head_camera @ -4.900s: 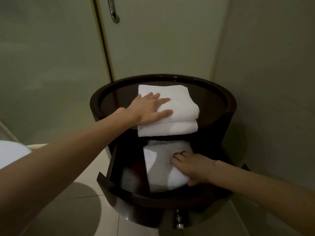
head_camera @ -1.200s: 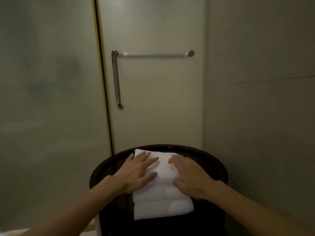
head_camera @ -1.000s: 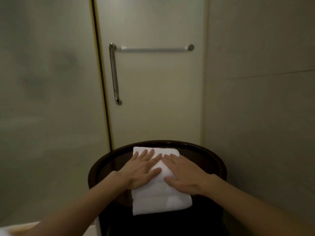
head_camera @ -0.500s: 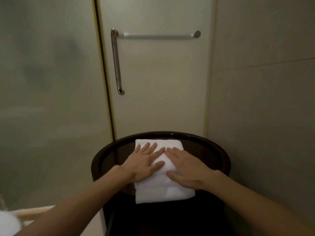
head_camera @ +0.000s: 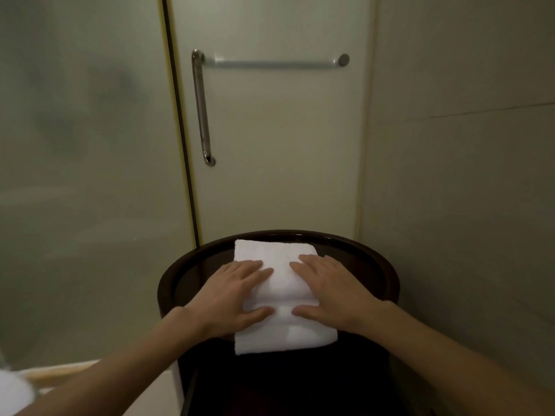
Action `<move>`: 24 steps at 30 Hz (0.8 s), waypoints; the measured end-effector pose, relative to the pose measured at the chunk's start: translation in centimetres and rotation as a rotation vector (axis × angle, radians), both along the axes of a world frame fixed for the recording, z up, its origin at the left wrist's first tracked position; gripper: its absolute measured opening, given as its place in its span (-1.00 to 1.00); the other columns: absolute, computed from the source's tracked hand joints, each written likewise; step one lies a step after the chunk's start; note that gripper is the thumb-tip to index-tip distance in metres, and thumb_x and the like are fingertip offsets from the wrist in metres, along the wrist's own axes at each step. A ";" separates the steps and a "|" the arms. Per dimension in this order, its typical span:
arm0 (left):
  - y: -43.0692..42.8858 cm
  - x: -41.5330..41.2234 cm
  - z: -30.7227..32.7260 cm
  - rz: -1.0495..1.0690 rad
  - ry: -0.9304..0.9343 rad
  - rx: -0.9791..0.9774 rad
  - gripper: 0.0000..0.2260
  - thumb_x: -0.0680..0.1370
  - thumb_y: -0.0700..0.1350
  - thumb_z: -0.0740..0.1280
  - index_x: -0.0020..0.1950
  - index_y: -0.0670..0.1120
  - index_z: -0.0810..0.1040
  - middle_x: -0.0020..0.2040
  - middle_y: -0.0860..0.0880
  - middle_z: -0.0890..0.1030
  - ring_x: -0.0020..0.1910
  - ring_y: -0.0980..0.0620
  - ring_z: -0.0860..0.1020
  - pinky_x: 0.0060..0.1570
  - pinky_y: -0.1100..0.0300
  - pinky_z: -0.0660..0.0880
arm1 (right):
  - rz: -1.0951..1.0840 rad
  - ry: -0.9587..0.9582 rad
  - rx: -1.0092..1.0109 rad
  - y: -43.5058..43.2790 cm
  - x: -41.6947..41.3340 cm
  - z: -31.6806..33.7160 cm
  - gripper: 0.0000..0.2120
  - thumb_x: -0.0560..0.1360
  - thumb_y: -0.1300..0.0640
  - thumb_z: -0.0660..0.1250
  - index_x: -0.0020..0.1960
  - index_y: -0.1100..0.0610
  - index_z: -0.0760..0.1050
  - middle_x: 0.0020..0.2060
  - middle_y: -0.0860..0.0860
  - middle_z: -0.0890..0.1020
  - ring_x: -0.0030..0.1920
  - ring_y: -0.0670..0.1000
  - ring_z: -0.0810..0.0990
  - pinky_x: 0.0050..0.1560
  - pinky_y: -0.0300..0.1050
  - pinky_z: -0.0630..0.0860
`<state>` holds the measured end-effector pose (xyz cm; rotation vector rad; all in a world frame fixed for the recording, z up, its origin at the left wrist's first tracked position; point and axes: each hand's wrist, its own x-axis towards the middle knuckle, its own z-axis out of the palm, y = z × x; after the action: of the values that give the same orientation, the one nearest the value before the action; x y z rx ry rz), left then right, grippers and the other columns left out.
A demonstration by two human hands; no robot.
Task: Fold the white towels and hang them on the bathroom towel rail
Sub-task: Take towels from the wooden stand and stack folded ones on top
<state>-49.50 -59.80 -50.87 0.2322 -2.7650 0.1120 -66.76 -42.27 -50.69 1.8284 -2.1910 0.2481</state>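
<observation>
Surface (head_camera: 381, 274): a round dark brown cabinet top with a raised rim is sitting low in the middle, tucked into the corner.
Glass door (head_camera: 279, 151): a frosted panel is standing straight behind the surface.
Door handle (head_camera: 201, 106): a vertical chrome bar is running down the left edge of the glass door.
Glass partition (head_camera: 84, 139): a frosted pane is filling the left side.
Wall (head_camera: 462, 175): a plain pale wall is rising on the right.
White object (head_camera: 13, 394): blurred, is showing at the bottom left corner.
</observation>
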 end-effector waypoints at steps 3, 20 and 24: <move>-0.3 0.0 -1.1 0.021 -0.050 -0.003 -0.23 0.43 0.46 0.04 0.55 0.15 0.00 0.56 0.00 0.12 0.53 0.04 0.07 0.50 0.12 -0.02 | 0.019 -0.002 0.058 -0.3 0.0 -0.2 -0.20 0.47 -0.32 0.24 0.54 0.01 0.05 0.52 0.04 0.16 0.50 0.03 0.12 0.49 -0.05 0.01; 1.2 0.6 -2.7 0.102 -0.011 -0.115 -0.07 0.33 0.50 0.10 0.54 0.11 -0.17 0.56 -0.03 0.03 0.53 -0.04 -0.03 0.42 -0.01 -0.34 | -0.063 0.066 0.092 0.6 1.0 -1.7 -0.13 0.51 -0.27 0.22 0.57 0.03 -0.20 0.57 0.10 -0.09 0.56 0.12 -0.14 0.49 0.08 -0.21; 2.4 1.4 -3.9 0.100 0.023 -0.145 -0.03 0.32 0.49 0.14 0.50 0.15 -0.34 0.57 -0.09 -0.01 0.54 -0.12 -0.05 0.41 -0.09 -0.34 | -0.105 0.041 0.042 1.8 2.7 -2.1 -0.15 0.51 -0.29 0.20 0.57 0.02 -0.19 0.57 0.09 -0.11 0.56 0.12 -0.17 0.46 0.06 -0.28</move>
<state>-48.07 -57.35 -54.73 0.3315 -2.7074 0.3327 -64.04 -40.48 -52.76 1.7172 -2.2711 0.1427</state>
